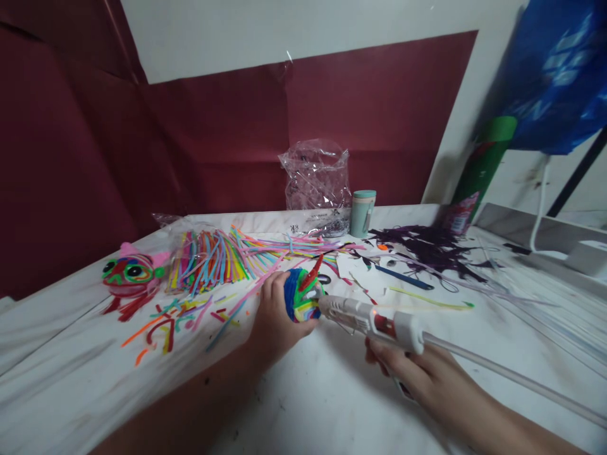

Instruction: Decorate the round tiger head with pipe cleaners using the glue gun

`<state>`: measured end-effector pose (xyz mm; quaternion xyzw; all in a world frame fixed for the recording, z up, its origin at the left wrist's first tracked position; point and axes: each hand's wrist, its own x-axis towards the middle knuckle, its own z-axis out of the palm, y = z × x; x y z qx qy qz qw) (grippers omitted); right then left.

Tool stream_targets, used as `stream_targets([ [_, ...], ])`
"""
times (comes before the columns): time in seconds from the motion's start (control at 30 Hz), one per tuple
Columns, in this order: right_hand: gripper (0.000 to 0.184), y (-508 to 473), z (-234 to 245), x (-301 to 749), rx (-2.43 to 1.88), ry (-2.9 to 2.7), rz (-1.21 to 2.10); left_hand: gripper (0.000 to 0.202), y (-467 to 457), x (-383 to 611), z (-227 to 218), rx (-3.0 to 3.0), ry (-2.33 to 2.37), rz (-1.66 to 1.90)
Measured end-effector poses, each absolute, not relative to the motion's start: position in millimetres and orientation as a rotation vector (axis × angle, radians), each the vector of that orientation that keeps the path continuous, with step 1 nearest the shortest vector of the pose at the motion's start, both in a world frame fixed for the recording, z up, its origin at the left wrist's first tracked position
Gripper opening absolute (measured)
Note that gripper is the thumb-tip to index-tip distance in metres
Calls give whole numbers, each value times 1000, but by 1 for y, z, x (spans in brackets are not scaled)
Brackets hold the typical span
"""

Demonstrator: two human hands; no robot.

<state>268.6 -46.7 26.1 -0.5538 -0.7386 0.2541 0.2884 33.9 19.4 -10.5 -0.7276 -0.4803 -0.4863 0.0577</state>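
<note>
My left hand (274, 316) is closed round a small ball of wound pipe cleaners (301, 296), blue, green and yellow, with a red piece sticking up from it. My right hand (417, 370) grips a white hot glue gun (374, 319). The gun's nozzle touches the right side of the ball. A clear glue stick (512, 379) trails from the gun's back toward the lower right. Both hands hover just above the white table (332, 392).
A bundle of coloured pipe cleaners (213, 259) lies behind the left hand, with cut scraps (180, 319) in front. A pink and red pipe-cleaner figure (130, 275) sits at left. A clear plastic bag (317, 183), a teal cup (363, 213) and purple scraps (427, 246) stand further back.
</note>
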Motion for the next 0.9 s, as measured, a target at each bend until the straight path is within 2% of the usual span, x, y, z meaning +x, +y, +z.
stream_targets([
  [0.17, 47, -52, 25, 265, -1496, -1960, 696, 83, 17, 37, -9, -2231, -1435, -1442],
  [0.4, 44, -56, 28, 263, -1378, -1968, 484, 82, 15, 40, -8, -2233, -1411, -1438],
  [0.7, 37, -51, 32, 265, -1303, -2002, 508, 82, 18, 36, -8, -2222, -1439, -1432],
  [0.8, 38, -48, 37, 266, -1352, -1934, 653, 80, 23, 33, -9, -2195, -1438, -1448],
  [0.9, 41, -34, 50, 274, -1286, -1722, 971, 78, 30, 30, -10, -2162, -1501, -1493],
])
